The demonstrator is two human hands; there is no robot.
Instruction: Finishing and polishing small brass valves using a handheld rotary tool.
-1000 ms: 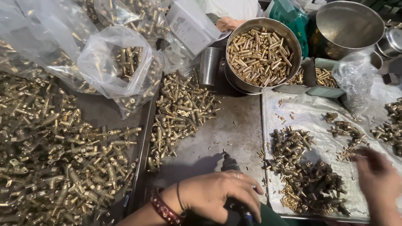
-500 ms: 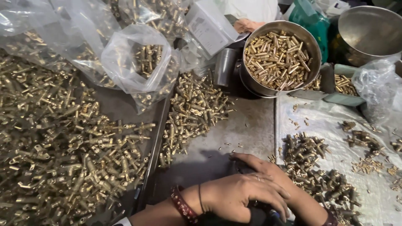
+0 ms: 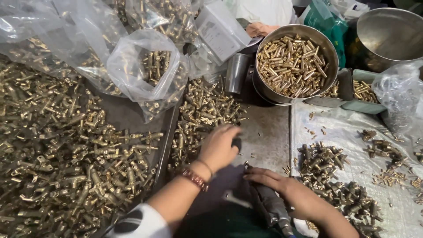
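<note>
Over the metal worktop (image 3: pixel 264 132), left hand (image 3: pixel 219 147) touches brass fittings (image 3: pixel 200 114).

Free: bare grey strip of worktop (image 3: pixel 264 132) mid-scene, running far toward steel bowl (image 3: pixel 296 66) | Blocked left: heap of brass fittings (image 3: pixel 61 154), plastic bags (image 3: pixel 141 66) | Blocked right: darker assembled parts (image 3: pixel 335 176) on sheet | Far: steel cup (image 3: pixel 237 72) beside bowl.

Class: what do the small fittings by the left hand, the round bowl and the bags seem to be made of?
Fittings: probably brass, with a yellow-gold metallic shine. Bowl: likely stainless steel, a grey brushed wall with a reflective rim. Bags: thin clear plastic, crinkled, see-through and glossy. Left hand rests beside the fittings.
</note>
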